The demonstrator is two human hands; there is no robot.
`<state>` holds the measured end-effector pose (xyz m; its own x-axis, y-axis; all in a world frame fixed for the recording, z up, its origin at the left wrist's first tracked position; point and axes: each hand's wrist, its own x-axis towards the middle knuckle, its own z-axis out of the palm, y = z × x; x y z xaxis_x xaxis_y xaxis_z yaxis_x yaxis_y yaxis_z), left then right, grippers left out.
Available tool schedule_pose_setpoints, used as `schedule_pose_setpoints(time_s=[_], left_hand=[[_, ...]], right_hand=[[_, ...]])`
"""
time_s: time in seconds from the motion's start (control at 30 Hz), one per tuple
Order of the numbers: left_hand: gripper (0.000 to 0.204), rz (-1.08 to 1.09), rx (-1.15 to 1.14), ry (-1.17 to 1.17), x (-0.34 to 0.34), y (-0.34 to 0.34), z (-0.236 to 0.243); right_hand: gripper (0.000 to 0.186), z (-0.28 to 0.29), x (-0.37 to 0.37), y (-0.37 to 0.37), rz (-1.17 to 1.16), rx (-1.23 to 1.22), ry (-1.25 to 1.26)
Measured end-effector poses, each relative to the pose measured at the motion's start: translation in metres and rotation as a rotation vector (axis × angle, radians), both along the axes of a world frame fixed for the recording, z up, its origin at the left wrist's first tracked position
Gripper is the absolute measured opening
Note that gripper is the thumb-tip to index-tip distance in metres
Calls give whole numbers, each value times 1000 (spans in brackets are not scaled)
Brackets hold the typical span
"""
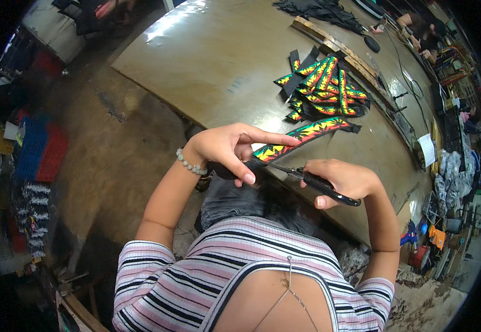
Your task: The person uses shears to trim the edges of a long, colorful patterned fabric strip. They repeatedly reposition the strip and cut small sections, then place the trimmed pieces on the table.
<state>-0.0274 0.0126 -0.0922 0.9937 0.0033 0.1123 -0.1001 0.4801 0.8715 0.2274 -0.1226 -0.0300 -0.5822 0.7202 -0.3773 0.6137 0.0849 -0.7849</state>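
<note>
My left hand (224, 148) pinches one end of a fabric strap (319, 129) with a green, yellow and red leaf pattern and black edging. Its index finger lies along the strap, whose far end stretches right over the table. A black part of the strap hangs below the fingers. In my right hand (344, 178) is a pair of black-handled scissors (337, 193), gripped by the handles. The blades point left and meet the strap close to my left fingertips. Whether they touch the fabric or a thread, I cannot tell. A pile of similar straps (329, 91) lies just beyond.
The straps lie on a large brown table (196, 66). A wooden bar (340, 47) runs along its right side, with dark strips (323, 14) heaped at the far end. Another person (420, 33) sits at the far right. Crowded shelves and supplies line the right edge.
</note>
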Motion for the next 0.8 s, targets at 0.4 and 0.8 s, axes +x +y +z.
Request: schedule_pose_setpoints(time_s=[0.4,0.8], left_hand=[[86,-37,58,-26,31,4,-5],[89,-73,55,127,60,-4,18]], right_hand=[[76,-6,17,-28,-69,109,27],[81,-6,43,-49,-144,21,-23]])
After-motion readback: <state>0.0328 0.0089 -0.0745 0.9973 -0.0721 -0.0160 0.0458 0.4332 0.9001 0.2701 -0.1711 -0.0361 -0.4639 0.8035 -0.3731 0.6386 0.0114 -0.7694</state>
